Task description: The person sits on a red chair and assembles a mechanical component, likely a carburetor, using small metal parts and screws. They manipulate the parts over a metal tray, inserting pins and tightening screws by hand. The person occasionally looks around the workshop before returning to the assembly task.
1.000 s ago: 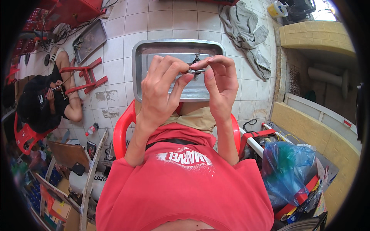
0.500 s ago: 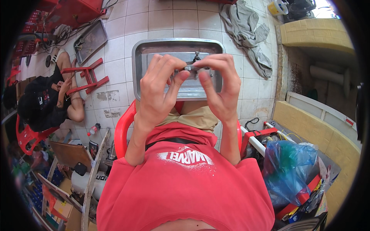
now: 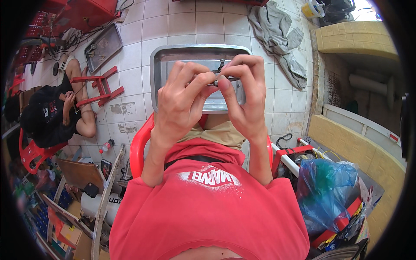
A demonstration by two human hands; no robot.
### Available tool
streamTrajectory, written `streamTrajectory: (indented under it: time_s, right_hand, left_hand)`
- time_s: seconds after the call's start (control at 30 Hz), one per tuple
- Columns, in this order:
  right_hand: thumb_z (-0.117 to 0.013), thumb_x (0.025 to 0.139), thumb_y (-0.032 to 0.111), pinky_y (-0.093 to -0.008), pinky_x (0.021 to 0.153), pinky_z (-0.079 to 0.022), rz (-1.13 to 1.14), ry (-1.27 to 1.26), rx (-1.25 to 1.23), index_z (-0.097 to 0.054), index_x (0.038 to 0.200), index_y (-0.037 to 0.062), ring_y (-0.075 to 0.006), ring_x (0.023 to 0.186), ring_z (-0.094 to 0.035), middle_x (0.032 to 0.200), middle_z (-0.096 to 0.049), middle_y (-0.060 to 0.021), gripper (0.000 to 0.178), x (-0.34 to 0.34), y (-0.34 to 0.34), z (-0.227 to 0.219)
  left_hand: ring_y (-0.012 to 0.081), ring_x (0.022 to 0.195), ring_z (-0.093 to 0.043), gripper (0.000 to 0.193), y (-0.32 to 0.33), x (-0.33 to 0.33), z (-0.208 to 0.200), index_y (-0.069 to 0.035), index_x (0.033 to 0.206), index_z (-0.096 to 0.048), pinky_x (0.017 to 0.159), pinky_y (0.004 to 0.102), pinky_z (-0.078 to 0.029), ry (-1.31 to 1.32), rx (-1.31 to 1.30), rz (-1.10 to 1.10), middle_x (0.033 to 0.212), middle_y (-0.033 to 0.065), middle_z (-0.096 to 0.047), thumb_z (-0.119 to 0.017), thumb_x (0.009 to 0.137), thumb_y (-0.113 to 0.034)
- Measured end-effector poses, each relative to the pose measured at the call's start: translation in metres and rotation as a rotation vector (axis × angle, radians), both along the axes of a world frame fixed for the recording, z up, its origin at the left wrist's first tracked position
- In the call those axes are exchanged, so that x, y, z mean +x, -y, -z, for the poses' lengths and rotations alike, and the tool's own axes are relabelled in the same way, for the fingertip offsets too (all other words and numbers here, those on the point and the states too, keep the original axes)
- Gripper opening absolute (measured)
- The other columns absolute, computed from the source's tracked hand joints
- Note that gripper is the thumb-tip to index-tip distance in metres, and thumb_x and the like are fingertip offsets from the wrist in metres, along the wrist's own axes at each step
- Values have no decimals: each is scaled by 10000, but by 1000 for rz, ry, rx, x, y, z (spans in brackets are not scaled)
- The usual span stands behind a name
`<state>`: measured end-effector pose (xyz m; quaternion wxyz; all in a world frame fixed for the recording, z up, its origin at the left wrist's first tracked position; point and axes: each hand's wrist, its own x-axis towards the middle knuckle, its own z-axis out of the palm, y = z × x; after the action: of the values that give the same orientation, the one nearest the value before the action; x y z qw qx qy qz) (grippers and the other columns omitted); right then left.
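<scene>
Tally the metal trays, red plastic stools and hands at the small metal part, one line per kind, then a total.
Metal trays: 2, the large tray below the hands and a smaller tray on the floor at upper left.
Red plastic stools: 1, the stool tipped over beside the seated person.
Hands on the small metal part: 2, left hand, right hand.
Total: 5

Pale tiled floor (image 3: 182, 21) — red plastic chairs (image 3: 30, 149)
</scene>
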<state>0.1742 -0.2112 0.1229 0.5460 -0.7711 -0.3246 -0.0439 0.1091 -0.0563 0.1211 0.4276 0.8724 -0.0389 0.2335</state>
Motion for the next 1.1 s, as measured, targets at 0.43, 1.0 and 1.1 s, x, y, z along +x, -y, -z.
streamTrajectory:
  time_s: [0.43, 1.0, 1.1]
  right_hand:
    - [-686, 971, 133, -349, 833, -491, -36, -287, 198, -640, 1043, 3, -242, 999, -582, 1116, -542, -130, 156, 0, -9, 8]
    - [-735, 936, 150, -341, 855, -495, 6, -406, 235, -688, 1017, 37, -223, 1069, -587, 1188, -551, -101, 147, 2, -4, 10]
    - [-691, 958, 107, -336, 913, -480, -107, -232, 0, -645, 1094, 30, -194, 1108, -575, 1230, -546, -91, 163, 7, 8, 16]
  left_hand:
    - [286, 830, -581, 190, 1, 1, 13, -61, 1027, -619, 620, 410, -463, -40, -149, -29, 982, 76, -595, -702, 873, 13]
    - [225, 715, -622, 132, 6, -3, 18, -43, 1041, -598, 564, 331, -480, -92, -325, -50, 910, 86, -613, -666, 936, -2]
    - [228, 696, -611, 121, 7, -2, 16, -44, 1037, -596, 567, 334, -476, -79, -269, -28, 902, 83, -608, -664, 942, -12]
